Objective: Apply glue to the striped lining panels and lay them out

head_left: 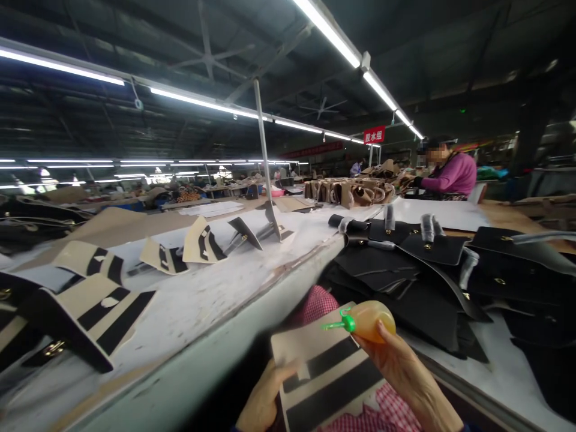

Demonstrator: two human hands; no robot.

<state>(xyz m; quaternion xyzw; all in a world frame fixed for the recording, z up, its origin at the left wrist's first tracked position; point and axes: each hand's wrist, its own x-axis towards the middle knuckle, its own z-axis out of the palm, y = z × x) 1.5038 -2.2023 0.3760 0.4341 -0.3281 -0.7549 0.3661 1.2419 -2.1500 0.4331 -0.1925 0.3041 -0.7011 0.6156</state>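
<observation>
1. Your right hand [396,363] is clamped round a squeeze bottle [371,321], rounded, translucent and amber-coloured, with a glossy green cap [348,324] whose thin spout points left, above the panel.
2. Your left hand [265,396] grips the left edge of that panel [297,342], one fingertip blurred over its face.
3. The panel lies between your hands, over red-and-white checked cloth [391,408]: flat, matte beige, with broad black strips [335,389] across it and a small pale patch [304,372] beside your left fingertip.
4. Beyond your left hand, the white, scuffed desk [202,306] carries bent beige pieces [193,239] with black bands.
5. Right of your right hand, smooth black flaps [432,315] lie heaped, some with gold-coloured fittings [499,281].
</observation>
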